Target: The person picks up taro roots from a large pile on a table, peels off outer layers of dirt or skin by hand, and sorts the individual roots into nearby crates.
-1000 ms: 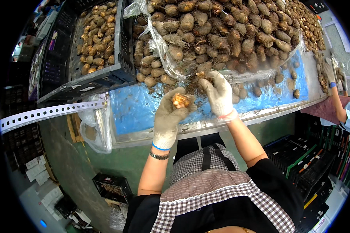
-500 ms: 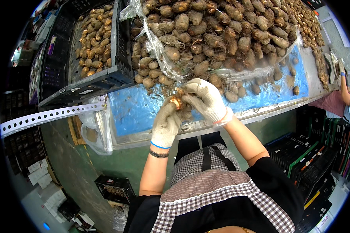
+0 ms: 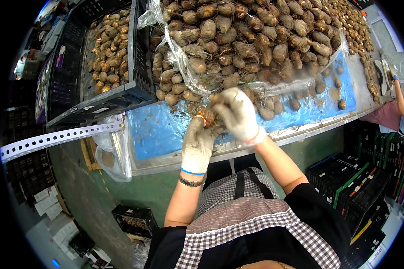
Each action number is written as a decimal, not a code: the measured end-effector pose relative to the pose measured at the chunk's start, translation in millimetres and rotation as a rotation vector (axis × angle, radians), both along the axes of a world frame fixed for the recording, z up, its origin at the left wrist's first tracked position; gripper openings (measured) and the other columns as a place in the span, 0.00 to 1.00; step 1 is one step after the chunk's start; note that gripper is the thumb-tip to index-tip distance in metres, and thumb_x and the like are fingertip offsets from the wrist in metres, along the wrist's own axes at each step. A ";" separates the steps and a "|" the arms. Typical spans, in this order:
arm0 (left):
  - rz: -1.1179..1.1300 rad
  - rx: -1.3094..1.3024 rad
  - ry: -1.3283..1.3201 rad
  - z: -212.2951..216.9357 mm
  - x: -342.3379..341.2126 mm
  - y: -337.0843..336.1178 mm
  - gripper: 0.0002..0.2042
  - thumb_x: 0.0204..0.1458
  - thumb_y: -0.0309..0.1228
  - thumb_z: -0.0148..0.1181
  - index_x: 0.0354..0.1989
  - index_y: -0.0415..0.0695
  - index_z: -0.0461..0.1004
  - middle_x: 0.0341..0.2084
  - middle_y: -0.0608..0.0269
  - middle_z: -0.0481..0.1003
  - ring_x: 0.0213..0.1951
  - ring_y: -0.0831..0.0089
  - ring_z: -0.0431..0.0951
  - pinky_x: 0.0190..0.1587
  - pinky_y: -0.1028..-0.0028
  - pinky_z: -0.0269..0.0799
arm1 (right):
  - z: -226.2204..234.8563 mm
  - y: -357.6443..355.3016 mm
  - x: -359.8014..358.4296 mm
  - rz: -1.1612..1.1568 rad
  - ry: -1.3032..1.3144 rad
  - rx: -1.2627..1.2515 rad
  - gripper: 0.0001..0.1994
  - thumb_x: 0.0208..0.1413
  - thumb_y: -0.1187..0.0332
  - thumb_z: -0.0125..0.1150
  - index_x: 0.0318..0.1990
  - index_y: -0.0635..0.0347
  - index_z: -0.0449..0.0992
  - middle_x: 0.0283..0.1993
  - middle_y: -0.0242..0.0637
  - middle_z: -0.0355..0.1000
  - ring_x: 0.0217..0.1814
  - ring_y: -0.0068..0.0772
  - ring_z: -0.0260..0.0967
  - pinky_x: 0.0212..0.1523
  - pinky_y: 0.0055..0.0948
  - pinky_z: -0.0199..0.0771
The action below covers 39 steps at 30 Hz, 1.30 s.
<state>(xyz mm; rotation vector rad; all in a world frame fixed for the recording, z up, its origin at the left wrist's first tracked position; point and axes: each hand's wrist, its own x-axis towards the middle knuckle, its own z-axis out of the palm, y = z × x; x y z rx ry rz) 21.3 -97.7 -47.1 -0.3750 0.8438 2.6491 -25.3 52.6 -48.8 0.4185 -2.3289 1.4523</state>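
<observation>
My left hand (image 3: 196, 145), in a dirty white knitted glove with a blue cuff edge, is closed round a hairy brown taro corm (image 3: 207, 115) with a reddish-orange end. Against the corm's right side is my gloved right hand (image 3: 238, 117), its fingers curled and blurred by motion; whatever they pinch is hidden. Both hands are over the near edge of a blue plastic sheet (image 3: 157, 130) on the table. Just beyond them rises a large heap of rough, rooty taro corms (image 3: 238, 49), partly bordered by clear plastic film (image 3: 186, 74).
A black crate (image 3: 103, 105) at the left holds cleaner, smaller corms (image 3: 110, 54). A white perforated metal strip (image 3: 63, 136) juts out below it. Stacked black crates (image 3: 341, 179) stand at the lower right. Another person's arm (image 3: 400, 96) shows at the far right.
My right hand has shifted slightly down against the corm and turned, its fingers now smeared. My left hand has moved a little to the right, still holding the corm.
</observation>
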 end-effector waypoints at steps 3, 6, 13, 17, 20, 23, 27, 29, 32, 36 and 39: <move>-0.008 0.038 0.001 -5.6 1.9 -5.7 0.20 0.63 0.38 0.50 0.57 0.37 0.68 0.50 0.52 0.73 0.48 0.59 0.74 0.54 0.57 0.71 | -8.8 16.8 -3.9 -0.057 -0.282 -0.109 0.11 0.52 0.72 0.66 0.41 0.65 0.75 0.37 0.45 0.74 0.39 0.46 0.73 0.42 0.36 0.74; 0.041 -0.011 -0.046 0.6 -2.2 -0.6 0.19 0.64 0.38 0.49 0.57 0.36 0.68 0.50 0.52 0.73 0.49 0.59 0.74 0.54 0.56 0.71 | 13.5 5.8 7.6 0.043 -0.148 -0.051 0.18 0.50 0.69 0.69 0.47 0.66 0.75 0.46 0.46 0.73 0.46 0.47 0.73 0.46 0.36 0.75; 0.043 -0.007 -0.033 -5.9 -0.6 -0.6 0.19 0.64 0.39 0.49 0.56 0.37 0.69 0.52 0.52 0.73 0.52 0.60 0.73 0.54 0.57 0.70 | 11.6 0.3 6.1 0.061 -0.038 -0.003 0.11 0.47 0.72 0.70 0.38 0.62 0.76 0.35 0.43 0.75 0.37 0.43 0.75 0.38 0.35 0.75; 0.002 0.073 -0.013 -7.0 -1.3 -4.1 0.20 0.63 0.42 0.50 0.56 0.41 0.69 0.51 0.54 0.73 0.52 0.61 0.73 0.55 0.57 0.70 | -30.9 20.4 -3.4 -0.161 -0.223 -0.136 0.16 0.48 0.70 0.71 0.43 0.64 0.76 0.38 0.45 0.74 0.39 0.46 0.75 0.39 0.33 0.76; 0.029 0.024 -0.090 -1.3 -1.5 -1.7 0.20 0.64 0.44 0.49 0.56 0.43 0.69 0.52 0.55 0.72 0.53 0.61 0.73 0.56 0.56 0.70 | 17.6 12.1 13.8 0.044 -0.240 -0.059 0.23 0.44 0.68 0.75 0.48 0.64 0.76 0.44 0.47 0.73 0.41 0.48 0.75 0.42 0.34 0.77; 0.026 0.022 -0.079 0.2 -3.5 6.6 0.21 0.64 0.45 0.48 0.57 0.43 0.68 0.55 0.54 0.71 0.53 0.60 0.72 0.56 0.56 0.70 | 8.1 5.0 18.4 0.056 0.020 0.062 0.18 0.44 0.71 0.73 0.44 0.62 0.78 0.43 0.45 0.74 0.41 0.44 0.75 0.42 0.35 0.77; 0.019 0.134 -0.074 -10.2 1.6 5.8 0.20 0.65 0.42 0.47 0.56 0.38 0.68 0.50 0.49 0.73 0.50 0.56 0.74 0.53 0.53 0.71 | -0.4 19.2 -0.5 0.054 0.177 0.077 0.10 0.49 0.76 0.68 0.40 0.63 0.78 0.37 0.42 0.76 0.35 0.40 0.75 0.37 0.33 0.76; -0.023 0.114 -0.121 -15.3 4.0 3.6 0.21 0.65 0.42 0.48 0.56 0.37 0.67 0.48 0.48 0.74 0.47 0.53 0.75 0.52 0.53 0.72 | -21.0 25.2 -3.1 -0.135 -0.014 -0.124 0.09 0.50 0.78 0.66 0.39 0.64 0.77 0.35 0.41 0.76 0.33 0.37 0.75 0.35 0.32 0.76; 0.091 -0.016 -0.146 4.7 2.9 13.2 0.19 0.65 0.40 0.48 0.55 0.37 0.68 0.46 0.48 0.75 0.46 0.56 0.76 0.52 0.56 0.72 | 0.3 38.1 5.8 0.020 -0.235 -0.232 0.13 0.49 0.74 0.68 0.42 0.64 0.76 0.40 0.41 0.75 0.41 0.39 0.74 0.42 0.34 0.75; -0.013 -0.260 0.020 3.3 4.5 14.1 0.17 0.64 0.39 0.51 0.53 0.39 0.72 0.48 0.56 0.75 0.52 0.66 0.72 0.55 0.62 0.68 | 29.7 18.0 13.7 0.220 -0.156 -0.014 0.13 0.47 0.68 0.71 0.39 0.62 0.80 0.43 0.42 0.74 0.47 0.45 0.71 0.48 0.37 0.72; -0.123 -0.671 0.174 -1.0 10.7 5.2 0.17 0.64 0.35 0.50 0.53 0.36 0.71 0.47 0.59 0.75 0.50 0.71 0.72 0.54 0.68 0.68 | 15.7 21.8 7.9 0.093 -0.193 -0.046 0.09 0.49 0.69 0.69 0.37 0.62 0.80 0.37 0.41 0.74 0.41 0.43 0.73 0.45 0.36 0.72</move>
